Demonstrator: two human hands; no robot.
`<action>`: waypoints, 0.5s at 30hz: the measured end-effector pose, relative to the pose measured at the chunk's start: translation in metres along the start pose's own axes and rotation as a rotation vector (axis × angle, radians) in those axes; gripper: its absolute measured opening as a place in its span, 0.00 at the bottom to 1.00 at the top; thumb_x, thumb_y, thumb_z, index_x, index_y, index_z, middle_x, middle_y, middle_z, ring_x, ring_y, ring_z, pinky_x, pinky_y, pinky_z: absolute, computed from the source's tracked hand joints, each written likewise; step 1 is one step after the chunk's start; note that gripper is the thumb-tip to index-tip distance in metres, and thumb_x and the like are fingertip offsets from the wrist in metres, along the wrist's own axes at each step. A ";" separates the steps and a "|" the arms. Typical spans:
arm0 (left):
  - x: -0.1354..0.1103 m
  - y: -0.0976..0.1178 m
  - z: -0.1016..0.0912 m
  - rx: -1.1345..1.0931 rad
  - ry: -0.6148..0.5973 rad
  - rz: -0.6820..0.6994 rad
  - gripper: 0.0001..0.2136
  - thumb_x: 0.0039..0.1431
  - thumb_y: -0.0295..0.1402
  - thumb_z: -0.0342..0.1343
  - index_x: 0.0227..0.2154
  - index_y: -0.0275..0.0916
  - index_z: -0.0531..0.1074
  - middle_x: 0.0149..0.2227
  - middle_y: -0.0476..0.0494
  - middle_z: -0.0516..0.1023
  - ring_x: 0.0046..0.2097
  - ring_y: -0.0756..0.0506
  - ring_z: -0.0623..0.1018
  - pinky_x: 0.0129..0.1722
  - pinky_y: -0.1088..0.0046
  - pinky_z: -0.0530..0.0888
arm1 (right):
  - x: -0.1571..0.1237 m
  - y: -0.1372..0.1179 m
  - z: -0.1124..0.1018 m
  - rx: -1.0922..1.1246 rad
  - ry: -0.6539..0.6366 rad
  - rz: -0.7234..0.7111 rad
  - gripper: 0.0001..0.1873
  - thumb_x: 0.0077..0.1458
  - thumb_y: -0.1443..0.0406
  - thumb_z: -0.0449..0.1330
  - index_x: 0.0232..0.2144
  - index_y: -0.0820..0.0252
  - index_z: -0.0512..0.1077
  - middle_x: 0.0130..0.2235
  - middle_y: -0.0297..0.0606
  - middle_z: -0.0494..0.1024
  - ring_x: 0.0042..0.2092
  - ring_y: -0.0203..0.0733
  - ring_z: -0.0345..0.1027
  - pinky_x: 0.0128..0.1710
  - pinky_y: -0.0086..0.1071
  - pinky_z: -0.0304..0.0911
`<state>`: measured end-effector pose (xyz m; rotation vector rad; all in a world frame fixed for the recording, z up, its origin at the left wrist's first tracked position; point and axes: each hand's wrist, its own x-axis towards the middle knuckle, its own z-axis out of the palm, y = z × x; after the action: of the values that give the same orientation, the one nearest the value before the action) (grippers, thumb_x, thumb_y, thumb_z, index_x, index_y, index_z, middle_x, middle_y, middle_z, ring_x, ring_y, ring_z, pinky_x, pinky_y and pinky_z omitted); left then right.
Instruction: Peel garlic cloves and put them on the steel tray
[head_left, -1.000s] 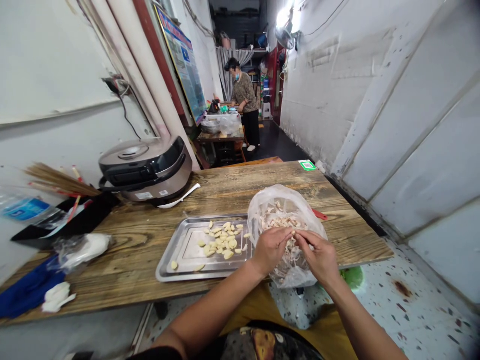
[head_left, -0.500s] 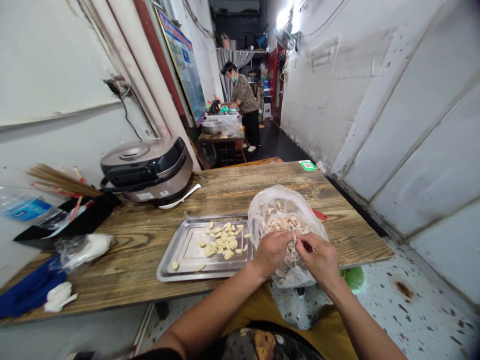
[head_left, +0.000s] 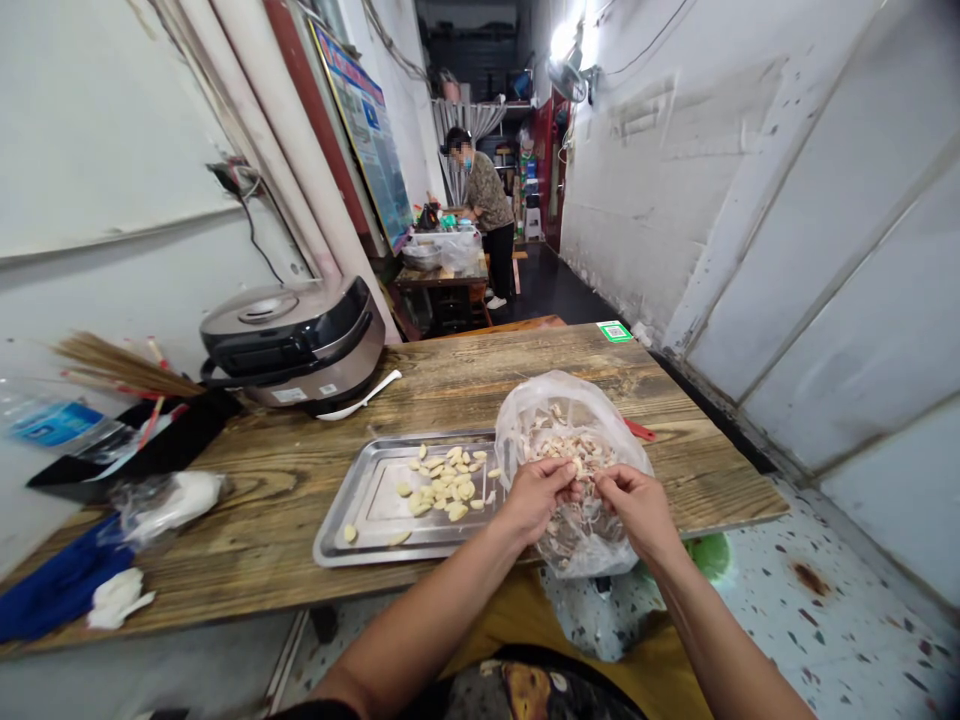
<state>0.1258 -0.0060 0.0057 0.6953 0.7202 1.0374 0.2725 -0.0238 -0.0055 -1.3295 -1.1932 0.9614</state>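
Over an opened clear plastic bag [head_left: 517, 410] of garlic cloves and loose skins, my left hand [head_left: 541, 495] pinches a pale garlic clove [head_left: 575, 469] between thumb and fingertips. My right hand [head_left: 636, 505] is close on its right, thumb and forefinger pressed together; what they hold, if anything, is too small to make out. Left of the bag lies a shallow metal tray [head_left: 352, 500] with several peeled garlic cloves [head_left: 446, 482] scattered on it.
A red handle [head_left: 639, 430] shows behind the bag. On the wooden table [head_left: 262, 500] are a rice cooker [head_left: 296, 340], a white spoon [head_left: 360, 397], a black chopstick box [head_left: 82, 475], a water bottle [head_left: 56, 420] and a blue cloth [head_left: 60, 585]. A person [head_left: 489, 205] stands at a farther table.
My hands have drawn slightly apart. The left hand has turned, so the clove at its fingertips now shows.
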 end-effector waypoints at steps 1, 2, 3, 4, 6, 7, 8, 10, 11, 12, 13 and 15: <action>0.001 0.001 -0.001 -0.024 -0.008 -0.015 0.15 0.39 0.36 0.68 0.28 0.31 0.75 0.25 0.46 0.75 0.25 0.55 0.71 0.27 0.81 0.70 | 0.002 0.004 -0.001 -0.015 0.012 0.010 0.13 0.43 0.57 0.61 0.18 0.62 0.69 0.16 0.31 0.68 0.17 0.32 0.56 0.17 0.25 0.51; 0.001 0.002 -0.002 -0.040 -0.014 -0.027 0.14 0.40 0.36 0.68 0.28 0.31 0.75 0.27 0.45 0.76 0.25 0.56 0.71 0.27 0.82 0.70 | 0.003 0.007 -0.002 -0.037 0.014 0.021 0.14 0.43 0.57 0.61 0.17 0.62 0.69 0.15 0.31 0.67 0.17 0.32 0.56 0.17 0.25 0.51; 0.002 0.002 -0.004 -0.046 -0.018 -0.040 0.14 0.40 0.36 0.67 0.28 0.31 0.75 0.28 0.44 0.76 0.25 0.56 0.71 0.27 0.82 0.70 | 0.005 0.011 -0.003 -0.067 0.003 0.035 0.16 0.45 0.56 0.60 0.16 0.62 0.68 0.15 0.30 0.67 0.17 0.32 0.56 0.17 0.26 0.51; 0.002 0.002 -0.004 -0.041 -0.015 -0.054 0.14 0.40 0.36 0.67 0.28 0.31 0.75 0.28 0.44 0.76 0.25 0.56 0.71 0.26 0.83 0.69 | 0.007 0.014 -0.005 -0.105 -0.018 0.044 0.19 0.47 0.55 0.59 0.14 0.62 0.67 0.13 0.31 0.66 0.16 0.32 0.55 0.17 0.26 0.51; 0.003 0.001 -0.005 0.006 0.005 -0.070 0.14 0.39 0.36 0.67 0.27 0.31 0.75 0.26 0.45 0.75 0.23 0.56 0.69 0.23 0.83 0.67 | 0.009 0.017 -0.007 -0.178 -0.056 0.010 0.22 0.51 0.53 0.56 0.15 0.62 0.69 0.14 0.32 0.66 0.18 0.34 0.58 0.19 0.27 0.54; 0.003 0.000 -0.005 0.045 0.018 -0.063 0.14 0.39 0.36 0.67 0.27 0.31 0.75 0.24 0.46 0.75 0.22 0.57 0.68 0.22 0.83 0.66 | 0.009 0.017 -0.007 -0.202 -0.068 -0.041 0.21 0.52 0.53 0.55 0.18 0.62 0.71 0.17 0.33 0.69 0.20 0.35 0.61 0.21 0.27 0.57; 0.002 -0.001 -0.004 0.089 0.028 -0.045 0.14 0.38 0.37 0.67 0.27 0.31 0.76 0.23 0.47 0.74 0.21 0.57 0.67 0.21 0.83 0.65 | 0.010 0.016 -0.008 -0.215 -0.080 -0.107 0.18 0.52 0.54 0.56 0.24 0.62 0.74 0.21 0.35 0.73 0.24 0.36 0.64 0.25 0.28 0.60; 0.002 -0.003 -0.002 0.171 0.029 0.008 0.15 0.38 0.37 0.67 0.28 0.32 0.77 0.22 0.48 0.74 0.21 0.56 0.67 0.21 0.82 0.64 | 0.010 0.012 -0.007 -0.231 -0.130 -0.249 0.15 0.52 0.57 0.58 0.37 0.60 0.75 0.33 0.38 0.76 0.33 0.40 0.69 0.34 0.31 0.64; 0.001 -0.004 -0.001 0.198 0.023 0.027 0.15 0.38 0.36 0.67 0.29 0.32 0.77 0.22 0.48 0.74 0.22 0.56 0.67 0.22 0.81 0.65 | 0.010 0.009 -0.006 -0.241 -0.164 -0.302 0.15 0.52 0.58 0.58 0.40 0.58 0.74 0.36 0.39 0.76 0.36 0.41 0.69 0.38 0.33 0.65; 0.001 -0.005 0.000 0.213 0.018 0.036 0.15 0.37 0.36 0.67 0.30 0.32 0.77 0.23 0.48 0.75 0.23 0.55 0.68 0.23 0.81 0.66 | 0.010 0.007 -0.006 -0.249 -0.187 -0.334 0.14 0.52 0.59 0.58 0.39 0.57 0.75 0.38 0.39 0.76 0.38 0.42 0.69 0.41 0.35 0.64; 0.001 -0.005 0.000 0.212 0.020 0.036 0.16 0.37 0.36 0.67 0.31 0.32 0.77 0.24 0.47 0.76 0.23 0.55 0.69 0.25 0.80 0.67 | 0.009 0.006 -0.005 -0.245 -0.192 -0.341 0.12 0.52 0.59 0.58 0.38 0.57 0.76 0.37 0.40 0.76 0.39 0.42 0.69 0.41 0.36 0.65; 0.001 -0.005 0.000 0.180 0.045 0.023 0.18 0.36 0.36 0.67 0.32 0.31 0.77 0.25 0.45 0.77 0.24 0.53 0.72 0.28 0.77 0.70 | 0.009 0.005 -0.004 -0.163 -0.165 -0.269 0.12 0.51 0.58 0.60 0.35 0.58 0.76 0.34 0.40 0.77 0.35 0.42 0.71 0.37 0.36 0.67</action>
<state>0.1287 -0.0066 0.0011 0.8392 0.8534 1.0198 0.2784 -0.0158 -0.0095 -1.1931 -1.5615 0.8036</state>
